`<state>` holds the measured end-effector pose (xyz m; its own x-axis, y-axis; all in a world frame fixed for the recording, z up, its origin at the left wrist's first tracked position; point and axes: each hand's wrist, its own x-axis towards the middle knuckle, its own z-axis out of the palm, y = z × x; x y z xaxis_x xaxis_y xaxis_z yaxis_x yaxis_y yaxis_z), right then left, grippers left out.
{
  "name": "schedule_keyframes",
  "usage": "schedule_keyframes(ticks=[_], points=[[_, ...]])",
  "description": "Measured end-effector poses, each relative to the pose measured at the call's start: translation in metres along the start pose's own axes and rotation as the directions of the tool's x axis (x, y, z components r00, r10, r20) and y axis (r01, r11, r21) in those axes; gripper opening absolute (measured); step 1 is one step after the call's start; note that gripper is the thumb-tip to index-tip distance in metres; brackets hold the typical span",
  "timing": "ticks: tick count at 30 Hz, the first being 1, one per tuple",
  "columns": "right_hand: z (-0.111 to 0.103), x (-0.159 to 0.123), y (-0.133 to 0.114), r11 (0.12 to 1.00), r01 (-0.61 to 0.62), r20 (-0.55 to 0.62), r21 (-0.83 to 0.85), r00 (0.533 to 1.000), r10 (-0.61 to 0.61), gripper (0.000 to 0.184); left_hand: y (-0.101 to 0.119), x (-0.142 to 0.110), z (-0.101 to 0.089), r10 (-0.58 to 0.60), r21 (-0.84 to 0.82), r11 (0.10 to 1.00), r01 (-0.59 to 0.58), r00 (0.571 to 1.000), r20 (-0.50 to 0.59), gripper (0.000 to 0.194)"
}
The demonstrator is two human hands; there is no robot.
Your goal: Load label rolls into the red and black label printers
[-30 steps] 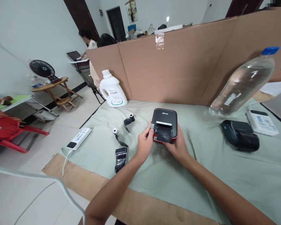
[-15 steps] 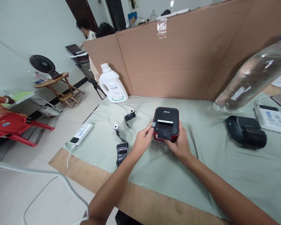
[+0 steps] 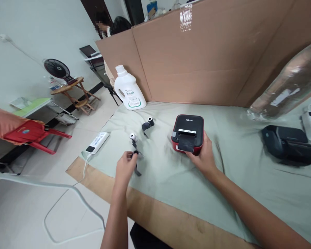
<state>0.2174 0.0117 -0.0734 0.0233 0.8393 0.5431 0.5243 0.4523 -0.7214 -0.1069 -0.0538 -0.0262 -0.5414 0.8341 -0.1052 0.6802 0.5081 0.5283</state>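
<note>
Left hand (image 3: 124, 169) has come off the printer since the earlier frames and moved over to the dark roll (image 3: 136, 152); right hand (image 3: 206, 159) stays on the printer (image 3: 188, 129). Left thumb and fingers narrow, pinching the dark roll at the fingertips, its dark tail showing just below them; can't tell if the roll is clear of the green cloth (image 3: 168, 183). Right hand holds the printer at its near right corner: fingers along the right side, thumb at the front edge, just below the black strip (image 3: 186, 142) hanging from the slot. Printer's left side is free of fingers. Nearest the left hand, just beyond its fingertips, is a white-ended roll (image 3: 132, 137); another small roll (image 3: 150, 121) lies farther back, between that one and the printer.
</note>
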Motion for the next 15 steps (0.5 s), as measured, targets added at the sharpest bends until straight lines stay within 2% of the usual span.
schedule_keyframes(ticks=[3,6,9,12,13,14,15], points=[[0.0,0.0,0.0,1.0,0.002,0.0,-0.002,1.0,-0.002,0.1,-0.021,0.028,-0.013,-0.045,-0.172,0.985,0.034,0.997,-0.062,0.032],[0.001,0.0,0.001,1.0,0.0,-0.006,-0.002,1.0,0.0,0.102,-0.034,0.053,-0.018,-0.037,-0.154,0.988,0.018,0.992,-0.121,0.033],[0.001,0.0,0.001,1.0,-0.001,-0.003,0.01,1.0,0.001,0.099,-0.04,0.07,-0.019,-0.035,-0.103,0.994,0.027,0.997,-0.072,0.033],[0.001,0.001,0.0,1.0,0.016,-0.003,0.005,1.0,-0.016,0.099,-0.038,0.075,-0.023,-0.022,-0.055,0.998,0.021,1.0,-0.008,0.034],[0.0,0.001,-0.001,1.0,0.02,-0.004,0.0,1.0,-0.02,0.099,-0.033,0.072,-0.025,-0.006,-0.031,1.0,0.005,1.0,-0.025,0.033],[0.0,0.001,-0.001,1.0,0.019,-0.004,-0.001,1.0,-0.019,0.099,-0.026,0.067,-0.026,0.019,-0.01,1.0,-0.02,0.996,-0.092,0.032],[0.0,0.001,-0.001,1.0,0.016,-0.001,0.01,1.0,-0.016,0.099,-0.017,0.06,-0.027,0.055,-0.004,0.998,-0.057,0.977,-0.204,0.033]])
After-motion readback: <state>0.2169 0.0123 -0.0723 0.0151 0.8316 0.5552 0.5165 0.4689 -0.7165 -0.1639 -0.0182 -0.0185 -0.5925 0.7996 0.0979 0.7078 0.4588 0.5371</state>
